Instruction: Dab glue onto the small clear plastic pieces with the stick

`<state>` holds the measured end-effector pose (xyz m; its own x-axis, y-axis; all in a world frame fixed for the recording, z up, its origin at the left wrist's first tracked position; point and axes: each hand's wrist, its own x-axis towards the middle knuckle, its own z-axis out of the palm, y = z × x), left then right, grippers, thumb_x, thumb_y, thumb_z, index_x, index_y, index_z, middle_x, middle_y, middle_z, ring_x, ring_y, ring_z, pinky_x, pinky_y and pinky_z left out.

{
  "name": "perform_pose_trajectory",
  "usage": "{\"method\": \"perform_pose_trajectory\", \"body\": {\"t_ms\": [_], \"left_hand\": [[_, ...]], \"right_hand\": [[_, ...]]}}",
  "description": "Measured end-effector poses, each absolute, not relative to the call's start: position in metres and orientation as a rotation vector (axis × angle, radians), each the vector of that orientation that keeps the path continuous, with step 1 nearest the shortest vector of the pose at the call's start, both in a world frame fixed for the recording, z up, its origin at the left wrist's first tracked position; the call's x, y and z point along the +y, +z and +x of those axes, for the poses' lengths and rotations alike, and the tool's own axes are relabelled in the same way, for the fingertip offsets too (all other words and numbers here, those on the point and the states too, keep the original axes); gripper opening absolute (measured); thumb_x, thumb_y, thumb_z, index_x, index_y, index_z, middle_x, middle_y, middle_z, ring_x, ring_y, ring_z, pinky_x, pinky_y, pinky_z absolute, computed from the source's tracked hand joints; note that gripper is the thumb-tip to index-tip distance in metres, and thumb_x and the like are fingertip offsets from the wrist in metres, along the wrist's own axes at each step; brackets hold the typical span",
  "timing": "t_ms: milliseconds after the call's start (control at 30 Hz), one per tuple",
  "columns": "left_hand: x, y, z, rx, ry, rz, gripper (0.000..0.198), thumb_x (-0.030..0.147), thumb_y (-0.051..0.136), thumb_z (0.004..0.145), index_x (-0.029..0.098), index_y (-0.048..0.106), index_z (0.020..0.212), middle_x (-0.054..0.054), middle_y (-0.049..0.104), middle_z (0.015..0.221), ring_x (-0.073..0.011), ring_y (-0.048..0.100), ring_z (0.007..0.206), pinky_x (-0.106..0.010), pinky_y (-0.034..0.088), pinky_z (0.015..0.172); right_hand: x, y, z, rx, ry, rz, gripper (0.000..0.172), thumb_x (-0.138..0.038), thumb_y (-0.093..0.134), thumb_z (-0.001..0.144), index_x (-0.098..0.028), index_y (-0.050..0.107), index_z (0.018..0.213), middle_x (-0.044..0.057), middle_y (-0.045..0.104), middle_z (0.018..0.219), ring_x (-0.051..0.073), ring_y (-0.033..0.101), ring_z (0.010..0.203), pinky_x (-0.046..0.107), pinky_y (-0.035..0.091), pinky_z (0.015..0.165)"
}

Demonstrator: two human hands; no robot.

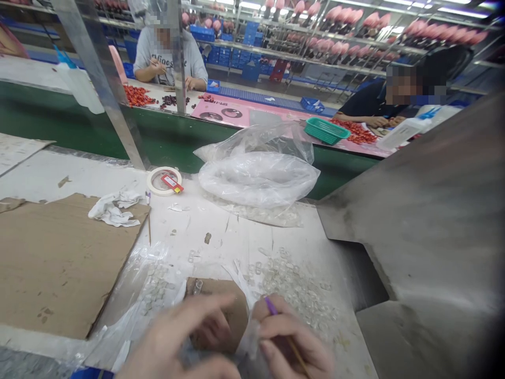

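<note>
My left hand point(185, 337) is blurred at the bottom edge, its fingers spread over a small piece of brown cardboard point(221, 302); whether it grips the card is not clear. My right hand point(290, 339) pinches a thin stick with a purple tip point(272, 306), pointed up and left. Just beyond the hands lies a scatter of several small clear plastic rings point(292, 284) on the white table point(244, 237). More clear rings lie in a flat plastic bag point(152, 287) to the left.
A big sheet of cardboard point(59, 263) lies left, with a crumpled white cloth point(112, 208) on it. A tape roll point(163, 180) and a bulging clear bag point(258, 176) sit farther back. A grey metal housing point(426, 210) fills the right. Two people work across a green conveyor point(165, 134).
</note>
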<state>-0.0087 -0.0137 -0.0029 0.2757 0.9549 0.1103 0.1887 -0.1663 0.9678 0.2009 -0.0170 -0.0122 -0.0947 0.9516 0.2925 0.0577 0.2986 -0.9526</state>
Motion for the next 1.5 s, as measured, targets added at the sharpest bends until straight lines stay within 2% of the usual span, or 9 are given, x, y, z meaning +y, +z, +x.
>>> {"method": "perform_pose_trajectory", "body": {"t_ms": [100, 267, 400, 500, 667, 933, 1133, 1267, 1500], "left_hand": [[0.016, -0.018, -0.034, 1.563, 0.852, 1.823, 0.03, 0.041, 0.053, 0.101, 0.024, 0.067, 0.122, -0.006, 0.079, 0.102, -0.0229, 0.077, 0.08, -0.033, 0.064, 0.074], [0.055, -0.05, -0.045, 1.68, 0.621, 2.003, 0.022, 0.011, 0.059, 0.095, 0.017, 0.069, 0.113, -0.012, 0.075, 0.117, -0.0307, 0.071, 0.11, -0.05, 0.057, 0.094], [0.059, -0.07, -0.023, 1.646, 0.434, 2.106, 0.015, 0.018, 0.069, 0.096, 0.016, 0.07, 0.111, -0.007, 0.073, 0.114, -0.0254, 0.071, 0.104, -0.046, 0.06, 0.088], [0.061, -0.077, -0.017, 1.69, 0.388, 2.095, 0.012, 0.023, 0.067, 0.098, 0.016, 0.07, 0.107, -0.006, 0.073, 0.111, -0.023, 0.072, 0.097, -0.043, 0.062, 0.082], [0.066, -0.081, -0.026, 1.736, 0.441, 2.035, 0.014, 0.025, 0.066, 0.099, 0.016, 0.069, 0.11, -0.006, 0.073, 0.111, -0.022, 0.073, 0.093, -0.042, 0.062, 0.081], [0.052, -0.075, -0.035, 1.56, 0.786, 1.91, 0.007, 0.02, 0.067, 0.098, 0.015, 0.072, 0.096, -0.006, 0.076, 0.106, -0.0198, 0.075, 0.088, -0.037, 0.064, 0.076], [0.034, -0.055, -0.039, 1.534, 1.013, 1.761, 0.022, 0.019, 0.055, 0.091, 0.021, 0.077, 0.09, -0.006, 0.084, 0.099, -0.022, 0.079, 0.086, -0.032, 0.067, 0.076], [0.026, -0.046, -0.038, 1.5, 1.057, 1.699, 0.024, 0.018, 0.061, 0.086, 0.022, 0.081, 0.098, -0.005, 0.085, 0.089, -0.0197, 0.076, 0.067, -0.03, 0.063, 0.063], [0.003, -0.039, -0.023, 1.284, 1.093, 1.495, 0.032, 0.014, 0.073, 0.085, 0.033, 0.083, 0.109, 0.002, 0.079, 0.078, -0.0148, 0.075, 0.065, -0.018, 0.061, 0.057]], "right_hand": [[-0.006, -0.02, 0.243, -1.602, 0.644, -1.256, 0.019, -0.011, 0.064, 0.092, -0.029, 0.07, 0.092, 0.001, 0.063, 0.076, 0.021, 0.061, 0.069, 0.029, 0.049, 0.061], [0.006, -0.041, 0.311, -1.827, 0.199, -1.641, 0.003, -0.022, 0.068, 0.088, -0.026, 0.068, 0.088, 0.002, 0.066, 0.072, 0.021, 0.063, 0.059, 0.033, 0.051, 0.059], [-0.001, -0.041, 0.293, -1.655, 0.296, -1.694, 0.018, -0.037, 0.061, 0.096, -0.025, 0.07, 0.086, 0.006, 0.071, 0.082, 0.025, 0.068, 0.074, 0.034, 0.054, 0.067], [-0.009, -0.04, 0.251, -1.332, 0.651, -1.61, 0.034, -0.048, 0.044, 0.104, -0.025, 0.07, 0.109, 0.005, 0.071, 0.084, 0.023, 0.065, 0.07, 0.035, 0.056, 0.069], [-0.011, -0.056, 0.202, -1.615, 1.12, -1.414, 0.019, -0.036, 0.051, 0.103, -0.025, 0.067, 0.1, 0.003, 0.069, 0.08, 0.021, 0.066, 0.069, 0.029, 0.054, 0.06], [-0.017, -0.084, 0.186, -1.741, 1.083, -1.408, 0.03, -0.031, 0.047, 0.104, -0.021, 0.067, 0.084, 0.002, 0.067, 0.072, 0.019, 0.063, 0.065, 0.028, 0.048, 0.06], [-0.019, -0.09, 0.181, -1.72, 1.068, -1.434, 0.034, -0.037, 0.045, 0.105, -0.022, 0.061, 0.08, 0.0, 0.062, 0.07, 0.018, 0.058, 0.063, 0.029, 0.045, 0.061], [-0.015, -0.089, 0.181, -1.702, 1.082, -1.405, 0.03, -0.033, 0.049, 0.104, -0.022, 0.062, 0.08, 0.0, 0.061, 0.069, 0.017, 0.057, 0.062, 0.028, 0.044, 0.06], [-0.02, -0.063, 0.182, -1.508, 1.06, -1.256, 0.033, -0.034, 0.047, 0.107, -0.023, 0.062, 0.08, -0.002, 0.059, 0.066, 0.014, 0.054, 0.055, 0.025, 0.041, 0.052]]}}
